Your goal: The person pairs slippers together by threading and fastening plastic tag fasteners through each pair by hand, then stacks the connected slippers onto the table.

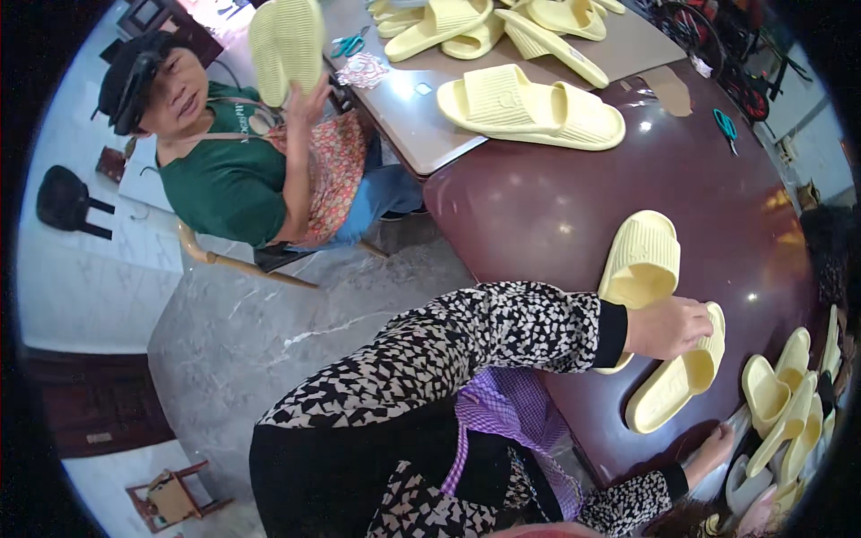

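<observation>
My left hand (668, 328) is closed at the strap end of a pale yellow slipper (668, 393) that lies sole down on the dark red table. Another yellow slipper (639, 255) sits just beside it, partly covered by my wrist and cuff. Lower down, my right hand (708, 459) is at the table's edge, against clear plastic (737, 423) near a heap of yellow slippers (778, 394). Its fingers are mostly hidden, so what it grips cannot be made out.
Across the table, a seated person (233, 170) holds up a pair of yellow slippers (287, 49). A slipper pair (529, 108) and a pile of slippers (484, 27) lie at the far side. Teal scissors (726, 130) rest near the right edge, other scissors (350, 42) by the person.
</observation>
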`<move>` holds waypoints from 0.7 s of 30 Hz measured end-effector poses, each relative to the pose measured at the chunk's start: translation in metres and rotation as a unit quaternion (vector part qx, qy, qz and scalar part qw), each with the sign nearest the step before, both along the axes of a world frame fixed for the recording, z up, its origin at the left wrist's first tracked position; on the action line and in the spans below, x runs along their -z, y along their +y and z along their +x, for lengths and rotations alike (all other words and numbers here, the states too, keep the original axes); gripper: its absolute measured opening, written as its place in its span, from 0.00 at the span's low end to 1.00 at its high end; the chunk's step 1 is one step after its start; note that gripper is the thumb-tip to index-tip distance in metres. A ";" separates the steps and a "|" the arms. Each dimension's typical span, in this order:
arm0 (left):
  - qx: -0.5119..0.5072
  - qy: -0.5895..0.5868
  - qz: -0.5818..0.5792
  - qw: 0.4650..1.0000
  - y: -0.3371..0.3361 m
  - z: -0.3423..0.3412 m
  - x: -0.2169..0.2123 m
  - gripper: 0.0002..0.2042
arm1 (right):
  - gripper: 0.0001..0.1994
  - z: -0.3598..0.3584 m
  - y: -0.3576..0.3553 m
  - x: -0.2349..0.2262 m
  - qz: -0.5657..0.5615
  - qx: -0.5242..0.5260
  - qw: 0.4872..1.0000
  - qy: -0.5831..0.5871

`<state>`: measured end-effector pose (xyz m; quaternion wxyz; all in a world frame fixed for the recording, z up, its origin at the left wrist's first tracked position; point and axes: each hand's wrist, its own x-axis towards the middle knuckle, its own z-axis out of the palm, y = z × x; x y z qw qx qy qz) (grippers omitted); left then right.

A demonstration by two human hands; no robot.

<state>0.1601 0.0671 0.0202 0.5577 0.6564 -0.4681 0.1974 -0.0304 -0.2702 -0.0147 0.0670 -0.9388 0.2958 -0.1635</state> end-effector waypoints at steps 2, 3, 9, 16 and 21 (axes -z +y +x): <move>-0.004 -0.001 -0.004 1.000 -0.002 0.000 0.002 0.10 | 0.12 -0.002 -0.004 0.002 -0.032 0.030 0.999 -0.024; -0.003 -0.001 -0.007 1.000 -0.002 0.001 0.003 0.10 | 0.12 -0.004 -0.006 0.004 -0.048 0.046 0.997 -0.036; 0.005 0.013 0.005 1.000 -0.001 0.000 0.002 0.10 | 0.15 -0.007 -0.021 0.010 -0.117 0.078 0.989 -0.039; 0.006 0.012 -0.016 1.000 0.006 -0.001 -0.002 0.08 | 0.15 -0.018 -0.008 -0.004 -0.081 0.110 0.989 0.055; 0.018 0.021 -0.015 0.999 0.006 -0.001 -0.008 0.08 | 0.13 -0.014 0.006 -0.013 -0.077 0.163 0.983 0.026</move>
